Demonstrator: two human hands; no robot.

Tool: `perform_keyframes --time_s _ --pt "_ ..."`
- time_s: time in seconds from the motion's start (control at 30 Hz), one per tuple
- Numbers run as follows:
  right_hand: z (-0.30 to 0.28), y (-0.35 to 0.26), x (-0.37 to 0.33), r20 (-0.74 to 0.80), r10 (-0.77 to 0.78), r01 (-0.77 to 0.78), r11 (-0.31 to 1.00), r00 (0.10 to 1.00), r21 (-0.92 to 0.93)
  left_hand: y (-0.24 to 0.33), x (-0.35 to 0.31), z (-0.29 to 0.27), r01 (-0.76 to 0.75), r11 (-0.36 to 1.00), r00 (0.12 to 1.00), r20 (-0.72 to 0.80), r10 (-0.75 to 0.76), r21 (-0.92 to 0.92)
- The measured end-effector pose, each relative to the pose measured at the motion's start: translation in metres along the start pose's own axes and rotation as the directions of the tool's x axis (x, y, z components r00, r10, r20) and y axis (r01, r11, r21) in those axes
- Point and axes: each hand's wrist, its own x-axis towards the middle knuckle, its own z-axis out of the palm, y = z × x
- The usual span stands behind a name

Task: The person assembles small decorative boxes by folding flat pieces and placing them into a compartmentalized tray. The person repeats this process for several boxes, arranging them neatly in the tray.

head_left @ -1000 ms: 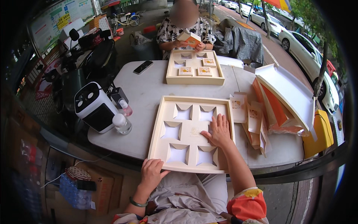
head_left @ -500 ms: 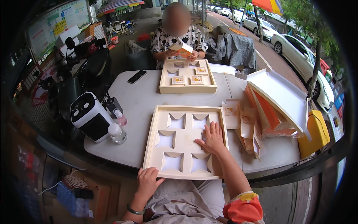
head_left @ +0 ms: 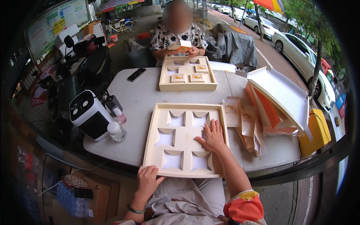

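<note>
A large cream gift box [head_left: 187,138] with several square recesses lies in front of me, its near edge sticking out over the table edge. At its near left corner, my left hand [head_left: 148,178] grips the rim, fingers on top and thumb along the near wall. My right hand [head_left: 213,138] lies flat with spread fingers on the insert, covering most of the middle right recess. White material shows at the bottom of the uncovered recesses. No small boxes sit in the recesses I can see.
Across the white table [head_left: 123,82], a person [head_left: 178,39] holds a small orange-and-white box above a similar cream box [head_left: 187,87] with three small boxes. Folded cartons [head_left: 247,122] and a white box lid [head_left: 279,90] lie right; a white appliance [head_left: 91,114], bottles [head_left: 117,132] and phone [head_left: 136,74] left.
The whole view has shifted slightly, so everything sits a little higher in the picture. Both my hands keep their places on the cream box.
</note>
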Motion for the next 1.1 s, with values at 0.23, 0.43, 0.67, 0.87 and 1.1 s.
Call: perform_keyframes --time_s 0.23,0.43,0.67,0.87,1.1 --pt "0.003 -0.003 0.002 -0.019 -0.033 0.033 0.999 0.999 0.001 -0.001 -0.004 -0.004 0.028 0.999 0.999 0.025 -0.029 0.029" --pt "-0.007 0.002 -0.002 0.041 0.01 -0.011 1.0 0.999 0.013 -0.003 -0.003 -0.002 0.035 0.999 0.998 0.049 -0.036 0.019" --pt "0.002 -0.001 0.001 -0.006 -0.03 0.03 1.0 1.0 -0.007 -0.003 -0.006 -0.002 0.011 1.0 1.0 0.014 -0.011 -0.002" --pt "0.003 0.002 0.0 0.001 -0.018 0.018 1.0 1.0 -0.009 -0.001 -0.005 -0.003 0.008 1.0 1.0 0.029 -0.008 0.002" --pt "-0.001 -0.001 -0.001 0.027 -0.014 0.014 1.0 1.0 -0.025 -0.001 -0.006 -0.001 0.026 1.0 0.999 0.022 -0.026 -0.006"
